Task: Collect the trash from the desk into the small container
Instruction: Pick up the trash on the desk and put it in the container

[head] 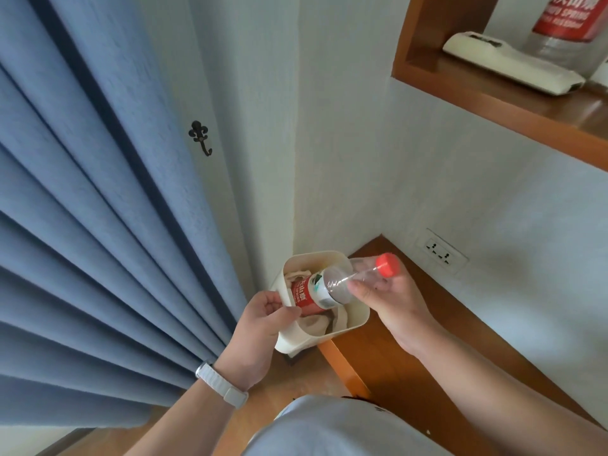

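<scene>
while my left hand (260, 320) grips the small container (357, 315) by its left wall, fingers curled round the outside and thumb against the rim, my right hand (391, 297) pinches a clear plastic bottle (332, 287) at its shoulder, just below the red cap (388, 264). the bottle is tilted. its cap end is up by my right fingertips and its base end is down inside the container, close to my left thumb. its red label lies between the two grips. under the bottle, deeper in the container, i can see crumpled pale tissue (316, 324).

the container sits just left of my right wrist, at the corner of the wooden desk (411, 366). i cannot tell whether it rests on anything. the desk runs on beneath my right forearm. a white strap (223, 385) circles my left wrist.

a blue curtain (82, 225) hangs to the left of the left hand, with a black hook (200, 138) on the wall well above it. a wall socket (441, 251) is just beyond the right hand. high above that hand, a wooden niche (526, 106) holds a white remote-like object (513, 64) and a second red-labelled bottle (566, 24).
</scene>
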The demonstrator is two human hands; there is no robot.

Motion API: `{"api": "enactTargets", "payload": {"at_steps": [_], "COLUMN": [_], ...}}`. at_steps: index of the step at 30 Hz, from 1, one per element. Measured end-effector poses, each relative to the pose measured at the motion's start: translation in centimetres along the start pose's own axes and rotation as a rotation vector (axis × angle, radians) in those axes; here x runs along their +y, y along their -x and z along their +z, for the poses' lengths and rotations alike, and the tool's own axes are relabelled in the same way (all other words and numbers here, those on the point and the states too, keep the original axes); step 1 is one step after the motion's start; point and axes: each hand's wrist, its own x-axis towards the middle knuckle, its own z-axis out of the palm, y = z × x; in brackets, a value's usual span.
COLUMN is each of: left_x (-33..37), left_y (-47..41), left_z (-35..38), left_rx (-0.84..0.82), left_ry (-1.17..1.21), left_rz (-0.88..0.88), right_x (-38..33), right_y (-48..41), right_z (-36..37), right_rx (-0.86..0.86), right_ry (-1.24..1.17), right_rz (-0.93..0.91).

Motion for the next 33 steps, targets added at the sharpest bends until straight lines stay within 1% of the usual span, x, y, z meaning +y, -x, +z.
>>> {"api": "enactTargets", "payload": {"at_steps": [3,7,11,14,19,23,26,30,33], "left_x": [-0.2,-0.7,-0.6,-0.4,-0.1,0.2,0.2,-0.4,-1.4], "left_y": [0.3,0.3,0.0,-0.5,-1.3,-1.5,-1.3,-0.5,0.6], "left_z": [0.6,0.8,0.7,1.2,2.7,4.3,5.8,8.6,11.2], "left_rx": [0.026,0.041,-0.006,-0.046,-0.089,-0.118,-0.148,-0.225,-0.269], "left_ry": [-0.059,-0.04,-0.01,-0.035,-0.072,-0.08,-0.09,-0.158,-0.212], "left_rz": [0.015,0.0,-0.025,-0.04,-0.041,-0.032,-0.041,-0.059,-0.082], "right_x": [1.3,1.3,0.8,0.6,1.4,2.4,2.7,3.2,3.9], "right_y": [1.0,1.5,2.0,2.4,3.8,6.0,7.6,10.3,13.0], "right_z": [0.4,0.4,-0.5,-1.4,-4.3,-6.5,-7.4,-8.7,-10.1], "right_rx": [0.015,0.049,0.052,0.048,0.068,0.015,0.006,0.006,0.073], "right_ry": [0.046,0.055,0.08,0.111,0.238,0.425,0.533,0.514,0.473], "right_rz": [0.048,0.034,0.016,0.049,0.09,0.108,0.149,0.205,0.245]}}
